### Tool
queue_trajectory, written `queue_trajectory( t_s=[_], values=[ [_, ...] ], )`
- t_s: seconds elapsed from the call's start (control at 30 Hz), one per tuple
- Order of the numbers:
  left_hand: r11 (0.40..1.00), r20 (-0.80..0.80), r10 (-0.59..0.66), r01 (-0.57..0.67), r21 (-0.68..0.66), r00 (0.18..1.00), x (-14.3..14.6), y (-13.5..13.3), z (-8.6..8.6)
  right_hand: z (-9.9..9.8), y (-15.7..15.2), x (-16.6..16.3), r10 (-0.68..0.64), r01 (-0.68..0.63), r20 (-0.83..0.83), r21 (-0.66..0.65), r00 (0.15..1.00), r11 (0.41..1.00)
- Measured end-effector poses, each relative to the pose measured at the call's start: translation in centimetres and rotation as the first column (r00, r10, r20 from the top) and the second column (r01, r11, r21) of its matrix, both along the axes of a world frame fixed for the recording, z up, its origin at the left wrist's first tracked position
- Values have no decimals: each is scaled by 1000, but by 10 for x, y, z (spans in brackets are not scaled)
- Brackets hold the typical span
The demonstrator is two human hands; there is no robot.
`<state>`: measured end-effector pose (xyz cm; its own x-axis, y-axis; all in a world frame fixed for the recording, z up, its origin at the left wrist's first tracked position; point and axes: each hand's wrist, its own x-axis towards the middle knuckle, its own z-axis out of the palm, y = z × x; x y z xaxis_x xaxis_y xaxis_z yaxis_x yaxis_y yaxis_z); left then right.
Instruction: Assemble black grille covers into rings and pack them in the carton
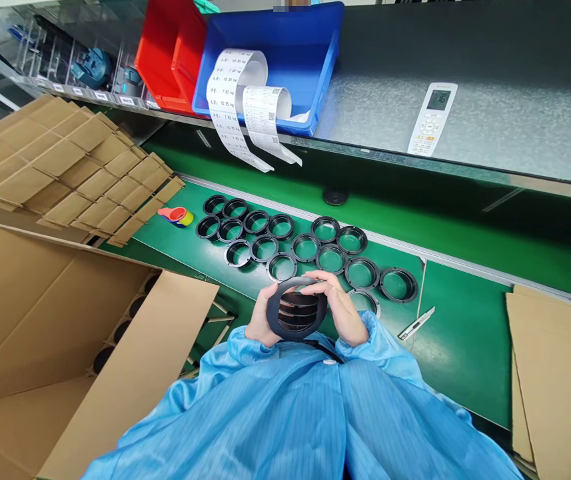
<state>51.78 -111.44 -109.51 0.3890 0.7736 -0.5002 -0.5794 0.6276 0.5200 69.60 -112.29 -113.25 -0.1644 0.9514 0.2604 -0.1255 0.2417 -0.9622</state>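
In front of my chest both hands hold a thick black ring-shaped part (274, 315), its round opening tilted up toward me. Several bands show on the inside; I cannot tell whether it is one deep ring or a stack. My left hand (260, 319) wraps its left side. My right hand (340, 303) grips the right side, with fingers over the top rim. Just beyond the hands, several similar black rings (412, 285) lie in loose rows on the green table (465, 333). One ring (378, 307) is partly hidden behind my right hand.
An open cardboard box (55, 313) with dark round parts stands at left, below cardboard dividers (65, 160). Small coloured cups (180, 215) and a utility knife (416, 324) lie on the table. Cardboard sheets (560, 373) are at right. The shelf above bears a blue bin (305, 47), labels and a remote (432, 120).
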Motion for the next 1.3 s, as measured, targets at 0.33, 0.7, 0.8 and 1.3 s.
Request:
queue_trajectory(
  t_s=[0.33, 0.7, 0.8, 1.3],
  values=[
    [994, -73, -32, 24, -106, 997, 5, 0, 13, -9, 1, -4, -28, 29, 19, -70, 999, 997],
    [972, -4, 47, -46, -230, 999, 13, 4, 13, -18, 6, -4, -38, 42, 66, -73, 997, 996],
    [974, -7, 49, -49, -223, 999, 15, 5, 14, -20, 7, -3, -37, 41, 57, -68, 998, 997],
    [987, -26, -34, 30, -157, 999, 17, 7, 9, -13, 4, 8, -33, 34, 29, -58, 999, 998]
  ],
)
